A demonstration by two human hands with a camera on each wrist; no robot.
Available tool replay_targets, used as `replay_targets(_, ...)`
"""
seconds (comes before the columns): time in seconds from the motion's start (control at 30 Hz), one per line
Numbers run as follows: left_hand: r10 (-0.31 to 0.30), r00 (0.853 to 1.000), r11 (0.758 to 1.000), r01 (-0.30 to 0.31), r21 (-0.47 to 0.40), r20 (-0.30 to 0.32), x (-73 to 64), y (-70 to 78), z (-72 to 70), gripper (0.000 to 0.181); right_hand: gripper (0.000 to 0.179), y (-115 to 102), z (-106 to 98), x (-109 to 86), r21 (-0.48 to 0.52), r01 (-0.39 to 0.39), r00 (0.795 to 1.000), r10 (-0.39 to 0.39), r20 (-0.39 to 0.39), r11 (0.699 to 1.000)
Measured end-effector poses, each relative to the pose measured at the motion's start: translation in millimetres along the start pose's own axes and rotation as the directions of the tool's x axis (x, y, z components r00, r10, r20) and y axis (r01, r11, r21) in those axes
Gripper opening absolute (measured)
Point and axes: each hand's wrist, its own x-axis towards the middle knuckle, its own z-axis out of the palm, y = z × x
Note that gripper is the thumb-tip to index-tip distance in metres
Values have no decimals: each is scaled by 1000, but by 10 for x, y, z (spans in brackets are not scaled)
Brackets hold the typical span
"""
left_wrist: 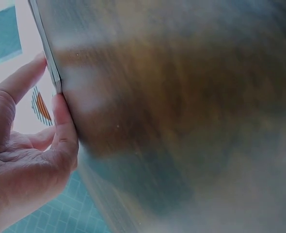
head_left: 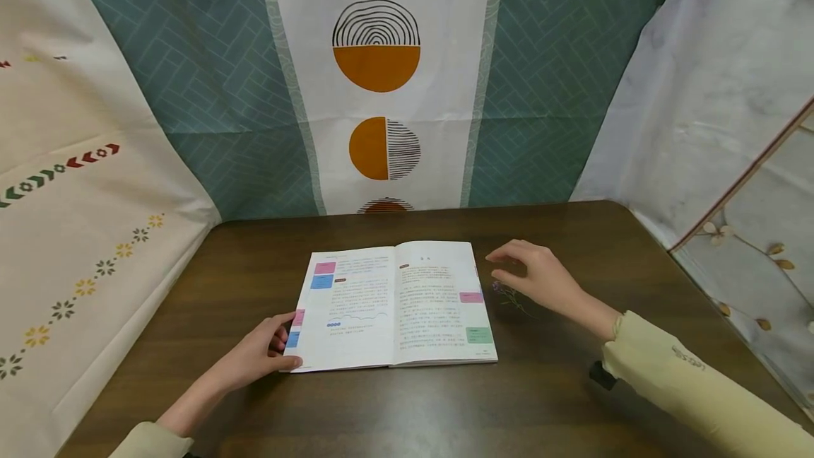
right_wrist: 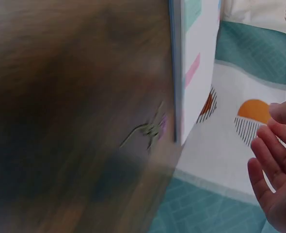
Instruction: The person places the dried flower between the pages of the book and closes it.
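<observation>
An open book (head_left: 356,341) lies on the table, printed text on both pages and coloured tabs at its sides. At its lower left corner, my left hand (head_left: 263,350) grips the edge, thumb over the page; the left wrist view shows the fingertips (left_wrist: 60,109) right at the book's edge. My right hand (head_left: 537,276) is off the book's right side with thumb and fingers apart, holding nothing. Below it lies a small sprig with purple flowers (head_left: 498,288) and thin green stems; the sprig (right_wrist: 150,130) lies beside the book in the right wrist view.
The dark wooden table (head_left: 394,415) has a rounded back right corner. A green and white patterned cloth (head_left: 439,90) hangs behind it. Cream cloth (head_left: 83,232) hangs at the left, and pale marbled cloth (head_left: 718,126) at the right.
</observation>
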Motion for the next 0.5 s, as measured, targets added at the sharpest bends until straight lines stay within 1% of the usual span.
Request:
replay_targets(0.23, -5, 1000, 1000, 5, -1, 4, -11, 0, -4, 87, 29, 111, -97, -222, -75, -33, 997, 38, 68, 997)
replay_targets(0.5, -5, 1000, 1000, 5, -5, 7, 4, -12, 1, 86, 29, 236, -136, -385, -134, -49, 989, 66, 129, 990)
